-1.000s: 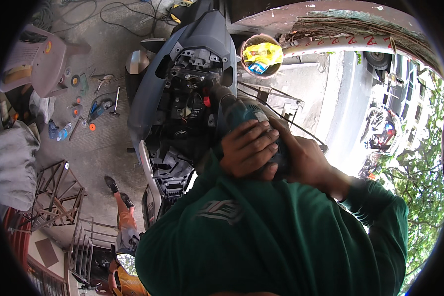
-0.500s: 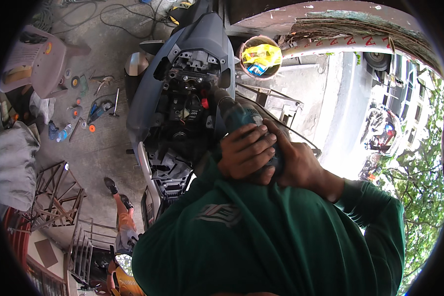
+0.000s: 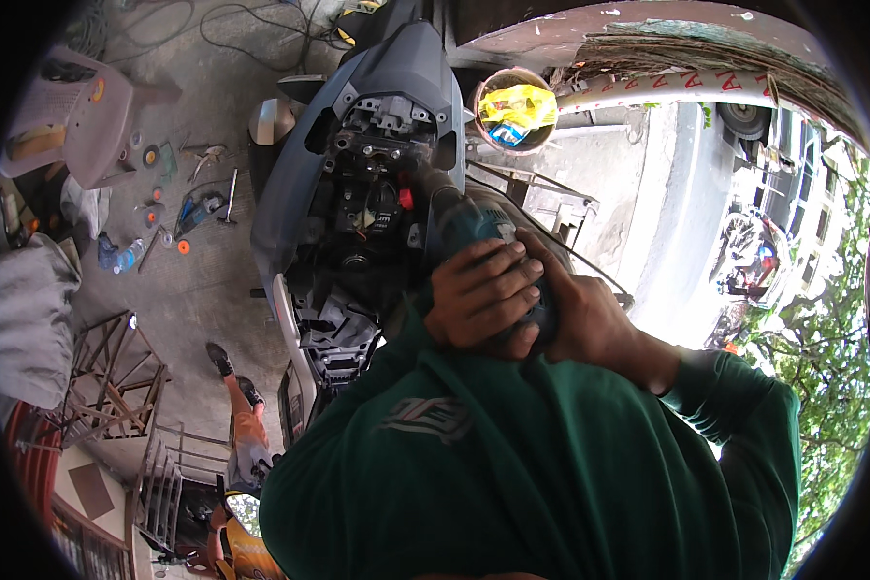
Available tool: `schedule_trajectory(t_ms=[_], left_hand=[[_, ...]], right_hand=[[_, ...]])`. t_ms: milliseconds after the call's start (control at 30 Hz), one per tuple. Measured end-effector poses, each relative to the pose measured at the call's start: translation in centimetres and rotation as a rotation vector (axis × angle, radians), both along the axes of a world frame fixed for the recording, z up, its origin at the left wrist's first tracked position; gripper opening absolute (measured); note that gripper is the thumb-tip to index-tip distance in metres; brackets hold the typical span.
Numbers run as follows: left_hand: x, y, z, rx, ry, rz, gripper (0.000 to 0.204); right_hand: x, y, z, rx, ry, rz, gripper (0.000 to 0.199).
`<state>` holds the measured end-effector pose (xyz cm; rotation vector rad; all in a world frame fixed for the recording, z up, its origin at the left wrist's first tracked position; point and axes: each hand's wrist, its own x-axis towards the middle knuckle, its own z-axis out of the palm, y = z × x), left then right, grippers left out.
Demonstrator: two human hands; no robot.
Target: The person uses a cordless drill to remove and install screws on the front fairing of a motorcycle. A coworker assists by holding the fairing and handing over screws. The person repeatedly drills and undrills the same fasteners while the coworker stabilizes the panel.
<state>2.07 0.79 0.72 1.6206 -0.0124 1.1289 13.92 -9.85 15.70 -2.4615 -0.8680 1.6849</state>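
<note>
Looks like we're mid-job, left hand [image 3: 483, 295] and right hand [image 3: 594, 314] gripping the power tool [image 3: 474, 228], motorbike [image 3: 362, 220] left of them still uncovered.

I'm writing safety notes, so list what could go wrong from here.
The teal-and-black cylindrical power tool, gripped by the left hand and right hand, might slip and strike the small, bright red part close to its front end. The loose green long-sleeved cloth shirt bunches just behind the tool and might catch if anything spins.
</note>
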Motion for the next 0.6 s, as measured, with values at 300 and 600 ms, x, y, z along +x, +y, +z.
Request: schedule_trajectory(t_ms=[300, 600], left_hand=[[-0.2, -0.2, -0.1, -0.003, 0.011, -0.012, 0.034], [-0.8, -0.2, -0.4, -0.012, 0.018, 0.004, 0.034]], right_hand=[[0.0, 0.4, 0.3, -0.058, 0.023, -0.018, 0.131], [0.7, 2.3, 1.1, -0.137, 0.031, 0.090, 0.132]])
